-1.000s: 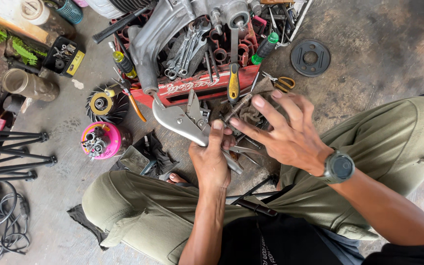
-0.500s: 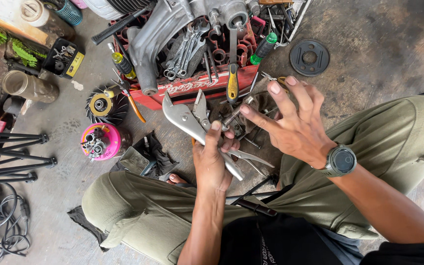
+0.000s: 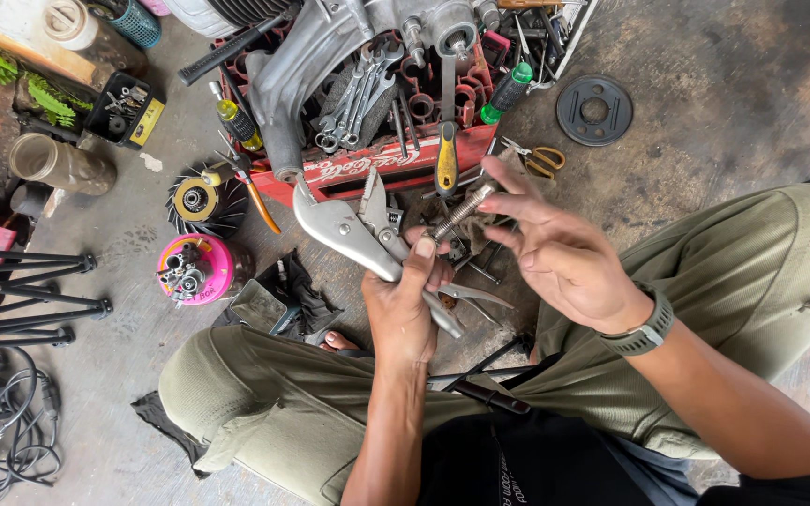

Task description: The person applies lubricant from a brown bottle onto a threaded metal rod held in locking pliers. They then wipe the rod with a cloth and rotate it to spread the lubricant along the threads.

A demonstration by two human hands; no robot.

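the person sits cross-legged on the concrete floor [image 3: 724,103] with the red plastic crate [image 3: 396,169] straight ahead of the knees, and everything else crowds round that crate. the left hand [image 3: 403,305] is closed round the handles of a pair of silver locking pliers [image 3: 353,230], thumb on top, the pliers held just in front of the crate's near wall with the jaws standing open and pointing up toward it. the right hand [image 3: 560,253] is just to the right of them, fingers spread, the fingertips pinching a threaded bolt [image 3: 461,211] that slants toward the plier jaws; whether it touches them i cannot tell. the crate itself is packed with wrenches [image 3: 358,94], with a grey engine casing [image 3: 302,66] lying across its top and a yellow-handled tool [image 3: 446,155] hanging over the front wall. to the right of the crate lie orange-handled scissors [image 3: 541,159] and, further out, a dark round disc [image 3: 594,110]. to the left of the crate sit a finned wheel with a tape roll on it [image 3: 201,199] and a pink tub of small parts [image 3: 194,270], with a black rag [image 3: 297,295] between the tub and the left hand. under the hands small metal bits are scattered, mostly hidden by the wrists.
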